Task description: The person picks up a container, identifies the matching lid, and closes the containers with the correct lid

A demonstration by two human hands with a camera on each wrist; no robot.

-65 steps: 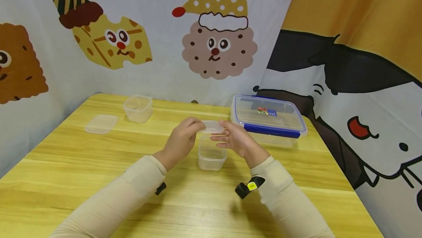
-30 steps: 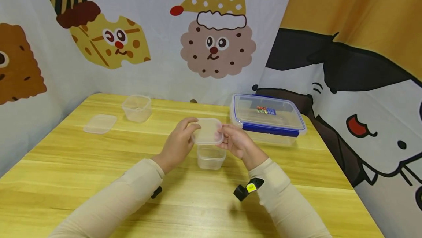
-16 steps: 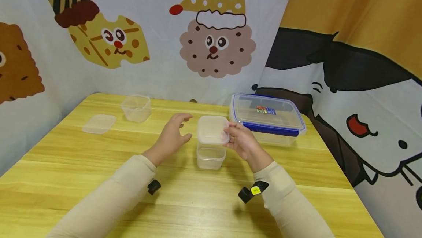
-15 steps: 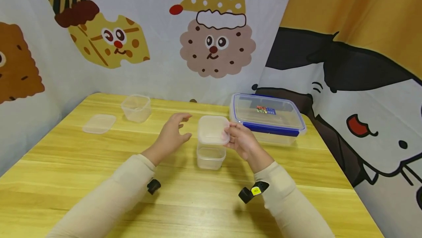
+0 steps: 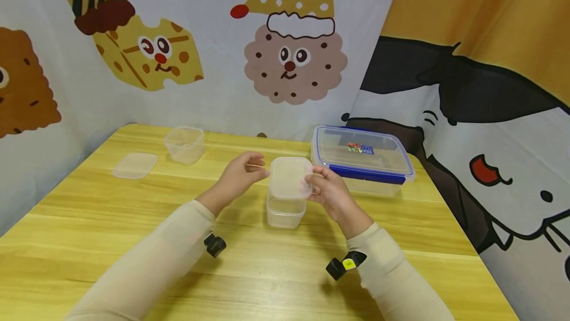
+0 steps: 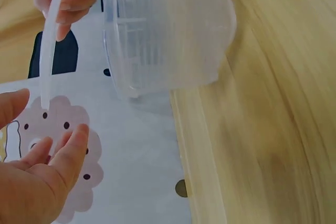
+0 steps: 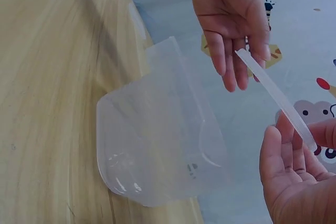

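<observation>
My right hand (image 5: pixel 335 193) pinches the right edge of a translucent, rounded-square lid (image 5: pixel 291 178), thumb on one face and fingers behind. The lid is held tilted above a small clear plastic container (image 5: pixel 286 214), hiding its back part. At the lid's left side is my left hand (image 5: pixel 236 176), with loosely bent fingers and nothing in them. The left wrist view shows a gap between the left hand (image 6: pixel 39 182) and the lid (image 6: pixel 50 45). In the right wrist view, the lid (image 7: pixel 275 95) appears edge-on between the two hands.
A second small container (image 5: pixel 184 146) stands at the back left, beside a flat lid (image 5: pixel 135 165) on the wooden table (image 5: pixel 267 281). At the back right is a large lidded box with blue clips (image 5: pixel 362 155). A printed curtain (image 5: pixel 213 108) hangs behind.
The lid was level between both hands, then tilted up to face the camera. My left hand let go, drew back left, and has come nearer again. The right hand kept its pinch.
</observation>
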